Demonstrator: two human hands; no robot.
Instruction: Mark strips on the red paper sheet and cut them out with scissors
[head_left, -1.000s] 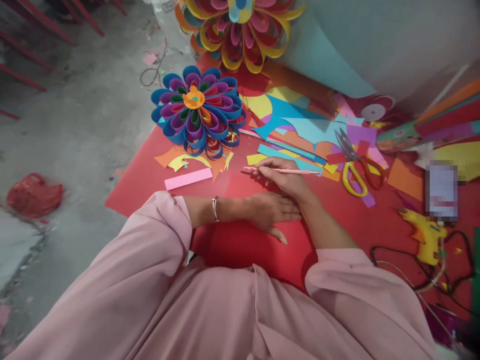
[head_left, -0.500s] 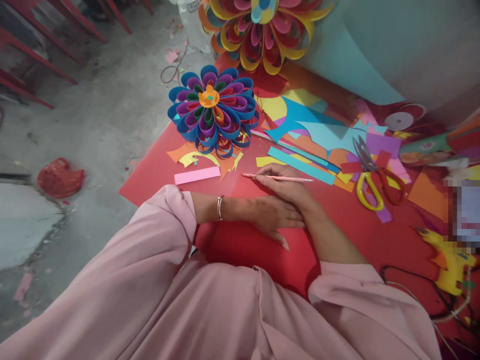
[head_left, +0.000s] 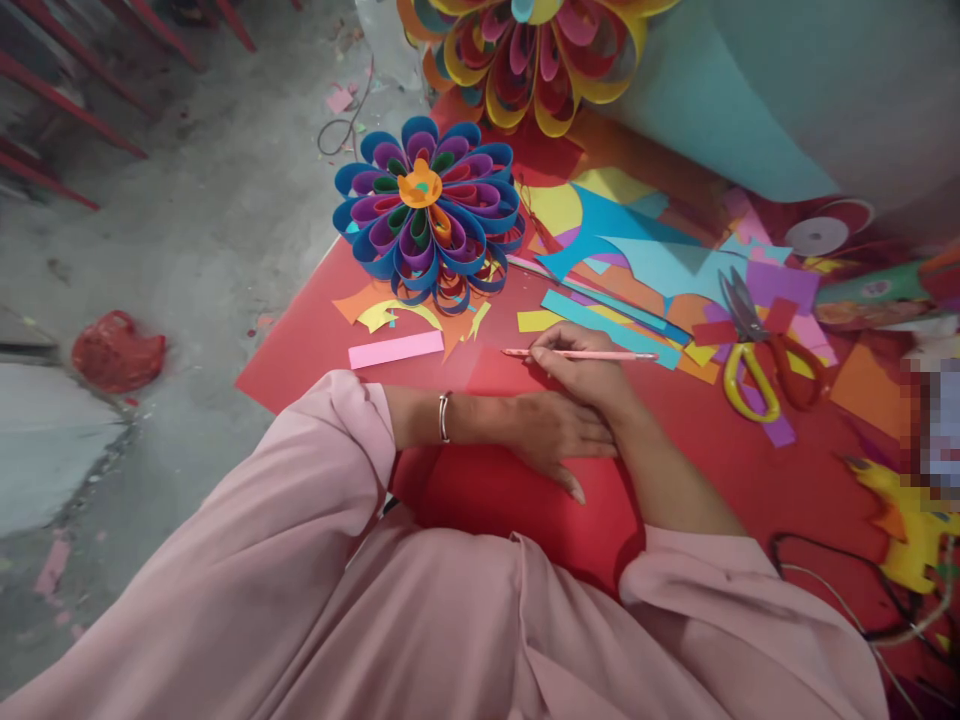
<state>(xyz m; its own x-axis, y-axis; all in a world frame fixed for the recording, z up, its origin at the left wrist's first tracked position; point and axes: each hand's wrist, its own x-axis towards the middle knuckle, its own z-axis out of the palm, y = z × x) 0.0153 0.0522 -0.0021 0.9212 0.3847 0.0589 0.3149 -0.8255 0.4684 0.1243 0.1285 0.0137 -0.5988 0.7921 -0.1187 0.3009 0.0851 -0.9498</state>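
My left hand (head_left: 562,438) lies flat on a sheet of red paper (head_left: 517,510), its fingers stretched out to the right and the thumb apart. Just above it, my right hand (head_left: 589,378) is closed around a pink pencil (head_left: 619,356) held nearly level, point to the left. The fingertips of my left hand meet the right wrist. Under the pencil point is red paper; any mark there is too small to make out. A pink paper strip (head_left: 396,349) rests left of the pencil.
A blue and purple paper-loop flower (head_left: 465,240) stands at the table's (head_left: 289,360) left edge, a larger flower (head_left: 551,90) behind it. Paper scraps (head_left: 652,240), open-bladed scissors (head_left: 750,350), a tape roll (head_left: 817,236) and a yellow glue gun (head_left: 907,540) with cords lie to the right.
My right hand and the pencil have shifted slightly right. The view has moved a little too. My left hand stays flat on the red paper.
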